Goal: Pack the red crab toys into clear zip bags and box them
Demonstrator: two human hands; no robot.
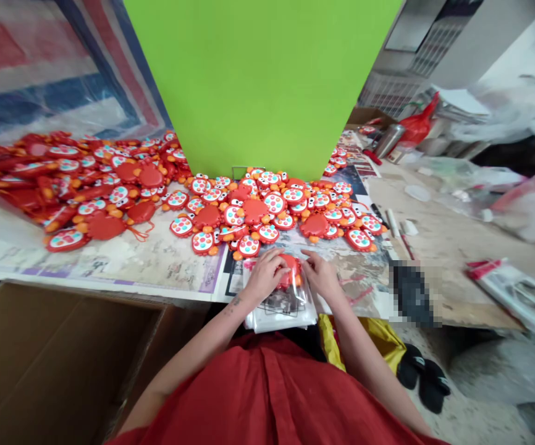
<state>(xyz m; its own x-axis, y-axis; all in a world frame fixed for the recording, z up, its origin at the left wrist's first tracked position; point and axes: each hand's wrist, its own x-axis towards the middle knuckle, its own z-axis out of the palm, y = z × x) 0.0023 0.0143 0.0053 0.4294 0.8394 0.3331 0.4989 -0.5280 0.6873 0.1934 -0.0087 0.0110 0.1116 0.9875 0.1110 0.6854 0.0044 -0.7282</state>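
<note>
A red crab-shaped toy (290,271) with orange claws lies back side up at the near edge of the table, in or on a clear plastic bag. Beneath it is a stack of clear plastic bags (280,316), overhanging the edge slightly. My left hand (267,274) curls around the toy's left side, thumb and fingers closed on it. On the other side, my right hand (322,276) has bent fingers at the bag's right edge, close to the toy. Exactly how the bag's mouth sits around the toy is hard to make out.
Loose crab toys (253,213) are spread just beyond my hands, with a larger heap (105,185) at the left. A green panel (267,86) rises behind them. An open cardboard box (58,358) stands below left. A metal flask (388,141) and packaged items (520,296) lie right.
</note>
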